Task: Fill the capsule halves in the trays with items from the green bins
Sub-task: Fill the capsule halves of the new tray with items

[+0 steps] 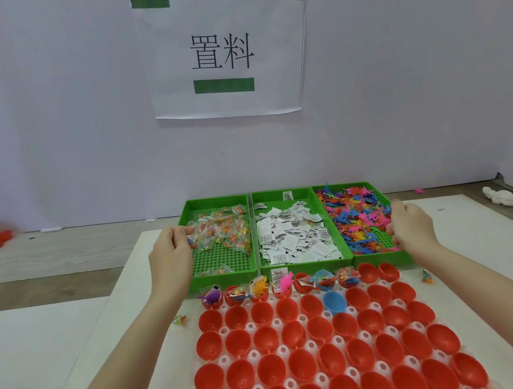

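Left hand [169, 247] pinches a bead packet [194, 231] in the far-left green bin [220, 263]; right hand [406, 224], fingers curled, grips toy figures [358, 220] far right; take one each for the near empty capsule halves [375, 272]

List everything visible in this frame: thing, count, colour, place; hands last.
Green bins: three, side by side behind the tray.
Candy packets: many, multicoloured, left bin.
Paper sachets: many, white, middle bin.
Toy figures: many, mixed colours, right bin.
Capsule halves: mostly red, two blue; far row largely filled.
Paper sign: one, white, wall.
Left hand: pinching a packet in the left bin.
Right hand: curled over the right bin's figures.
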### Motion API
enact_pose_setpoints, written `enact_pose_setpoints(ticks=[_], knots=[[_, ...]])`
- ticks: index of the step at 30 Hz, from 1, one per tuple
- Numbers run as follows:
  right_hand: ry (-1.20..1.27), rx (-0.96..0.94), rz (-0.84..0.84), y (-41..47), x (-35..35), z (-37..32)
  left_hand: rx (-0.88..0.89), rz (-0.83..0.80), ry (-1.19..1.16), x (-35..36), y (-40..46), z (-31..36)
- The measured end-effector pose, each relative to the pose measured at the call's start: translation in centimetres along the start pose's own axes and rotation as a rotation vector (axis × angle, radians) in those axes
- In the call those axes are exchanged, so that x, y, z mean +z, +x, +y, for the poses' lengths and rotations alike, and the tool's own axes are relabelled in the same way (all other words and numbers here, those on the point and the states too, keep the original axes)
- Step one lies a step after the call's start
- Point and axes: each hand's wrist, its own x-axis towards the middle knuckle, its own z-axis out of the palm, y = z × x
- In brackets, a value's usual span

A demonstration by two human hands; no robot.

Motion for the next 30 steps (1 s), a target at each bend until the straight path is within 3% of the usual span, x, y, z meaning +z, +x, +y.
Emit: enact_pose_setpoints(ticks=[9, 13, 16, 20, 30], knots=[[-0.127, -0.197, -0.409, -2.3, 2.7, -4.0, -0.202, -0.175, -0.316, -1.9, -3.3, 1.6], [-0.453, -0.397, -0.563, -3.0, 4.1, -5.4, -0.217, -0.224, -0.371, -2.0, -4.0, 2.5], [-0.749, -0.426, -0.630, -3.3, 4.9, -5.7, -0.191, -0.247, -0.376, -2.1, -4.1, 3.1], [-0.915, -0.341, -0.631, -3.5, 5.6, -5.2, -0.176, -0.248, -0.344, -2.2, -4.3, 3.2], [-0.685, -0.382, -0.461, -3.8, 5.8, -4.8, -0.152, -0.338, -0.308, -1.3, -5.1, 3.4]])
